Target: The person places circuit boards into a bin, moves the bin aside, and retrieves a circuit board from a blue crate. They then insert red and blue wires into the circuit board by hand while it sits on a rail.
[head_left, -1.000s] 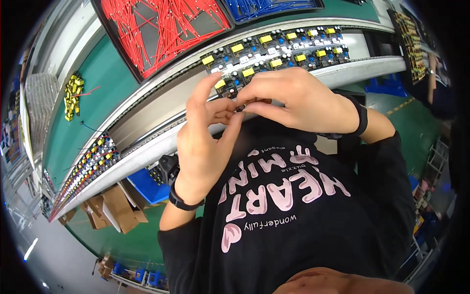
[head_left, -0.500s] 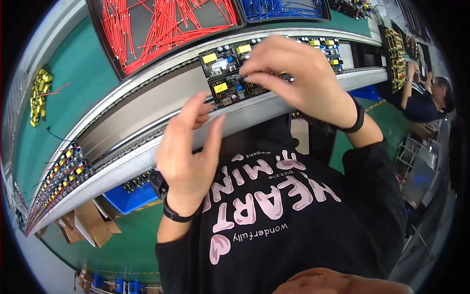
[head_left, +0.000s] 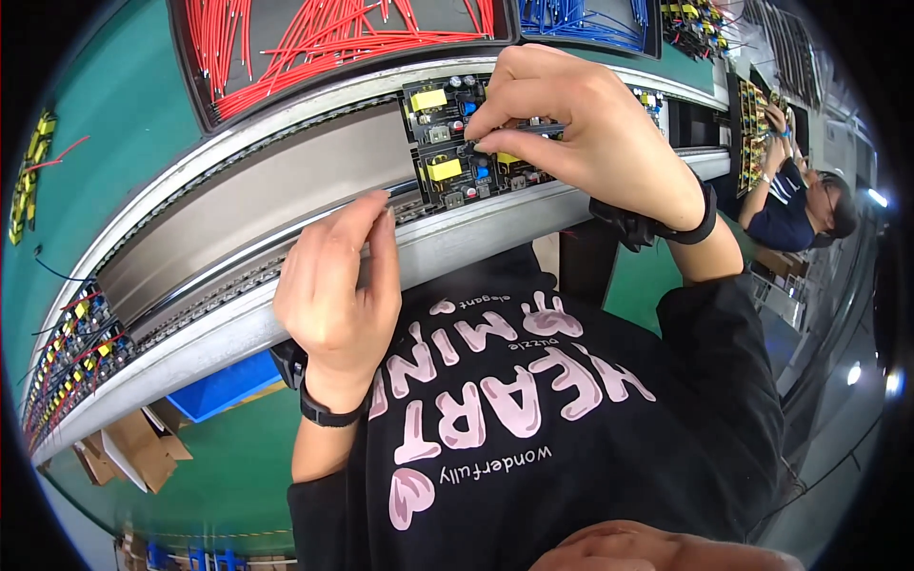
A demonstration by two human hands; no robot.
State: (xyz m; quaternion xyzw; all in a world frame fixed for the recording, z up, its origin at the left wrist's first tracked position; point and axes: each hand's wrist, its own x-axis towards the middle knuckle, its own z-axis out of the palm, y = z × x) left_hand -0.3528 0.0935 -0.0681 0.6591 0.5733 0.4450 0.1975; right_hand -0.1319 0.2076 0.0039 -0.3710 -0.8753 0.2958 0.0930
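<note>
Black circuit boards [head_left: 459, 187] with yellow and blue parts lie in 2 rows on the conveyor [head_left: 248, 209]. Over them, the right hand [head_left: 595, 128] reaches in from the conveyor's near side, its thumb and index tips close together where the 2 rows meet; whether a small part sits between those fingers, I cannot tell. At the conveyor's near rail, left of the boards, the left hand [head_left: 333, 276] has its thumb and index tips almost meeting; anything pinched there is too small to make out.

For work this fine, a light fingertip grip and a loose, level wrist seem best, with the right fingers coming straight down so that neighbouring parts are not knocked or bent. The left hand is well placed beside the boards, blocking no view. Red wires [head_left: 328, 46] and blue wires [head_left: 586, 24] sit beyond the conveyor, best left undisturbed by the right knuckles.
</note>
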